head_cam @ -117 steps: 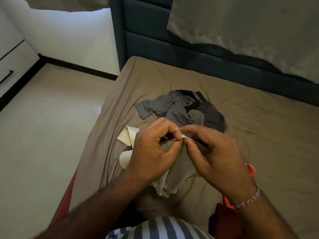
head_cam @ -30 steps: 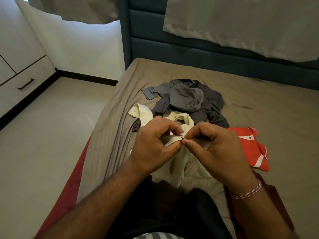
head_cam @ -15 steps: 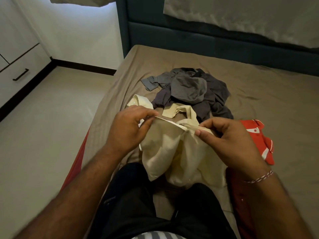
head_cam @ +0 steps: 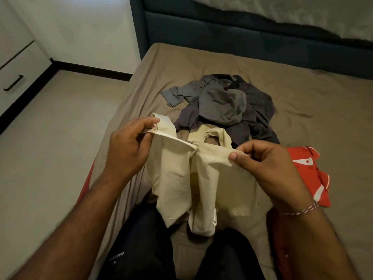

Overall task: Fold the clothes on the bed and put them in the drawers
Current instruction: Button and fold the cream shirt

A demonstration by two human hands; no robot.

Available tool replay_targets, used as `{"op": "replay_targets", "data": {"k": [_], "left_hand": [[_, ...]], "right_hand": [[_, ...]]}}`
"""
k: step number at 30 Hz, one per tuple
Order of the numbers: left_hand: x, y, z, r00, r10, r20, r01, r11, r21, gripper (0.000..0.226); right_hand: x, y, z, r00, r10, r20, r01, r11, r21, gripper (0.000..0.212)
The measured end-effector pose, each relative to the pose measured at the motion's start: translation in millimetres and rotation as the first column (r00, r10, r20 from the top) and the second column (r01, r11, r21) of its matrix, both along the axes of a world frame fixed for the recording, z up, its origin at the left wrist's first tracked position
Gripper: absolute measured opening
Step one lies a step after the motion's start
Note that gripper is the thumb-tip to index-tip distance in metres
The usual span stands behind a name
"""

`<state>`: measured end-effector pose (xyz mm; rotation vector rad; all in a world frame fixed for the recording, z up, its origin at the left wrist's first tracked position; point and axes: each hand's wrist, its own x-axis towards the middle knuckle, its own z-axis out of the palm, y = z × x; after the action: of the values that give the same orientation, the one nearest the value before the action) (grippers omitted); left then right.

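Brown-sheeted bed (head_cam: 201,63) against dark blue headboard (head_cam: 242,35); white drawers (head_cam: 18,73) far left. Cream shirt (head_cam: 201,178) held above bed, pinched by left hand (head_cam: 129,150) and right hand (head_cam: 268,164). Grey clothes (head_cam: 226,106) heaped beyond.

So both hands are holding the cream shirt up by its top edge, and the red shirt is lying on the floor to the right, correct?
Not quite. The head view shows the red shirt lying on the bed, not on the floor. The rest holds: the left hand and right hand both hold the cream shirt up by its top edge.
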<state>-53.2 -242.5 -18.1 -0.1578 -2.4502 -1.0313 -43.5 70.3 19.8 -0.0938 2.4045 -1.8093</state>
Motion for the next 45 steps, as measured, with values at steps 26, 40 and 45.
{"op": "replay_targets", "data": {"k": [26,40,45], "left_hand": [[-95.1,92.1,8.1,0.885,-0.375,-0.276,0.381,0.924,-0.035,0.009],[-113.5,111.4,-8.5,0.886,-0.428,-0.177,0.410,0.903,-0.131,0.006],[-125.3,111.3,-13.1,0.903,-0.406,-0.139,0.384,0.909,-0.160,0.010]], "right_hand": [[-102.0,-19.4,5.6,0.979,0.009,0.202,0.085,0.887,-0.454,0.018],[-115.0,-17.3,-11.3,0.993,-0.101,0.059,0.113,0.963,-0.246,0.021],[-128.4,-16.6,-11.8,0.998,-0.052,-0.025,0.049,0.993,-0.107,0.021]]}}
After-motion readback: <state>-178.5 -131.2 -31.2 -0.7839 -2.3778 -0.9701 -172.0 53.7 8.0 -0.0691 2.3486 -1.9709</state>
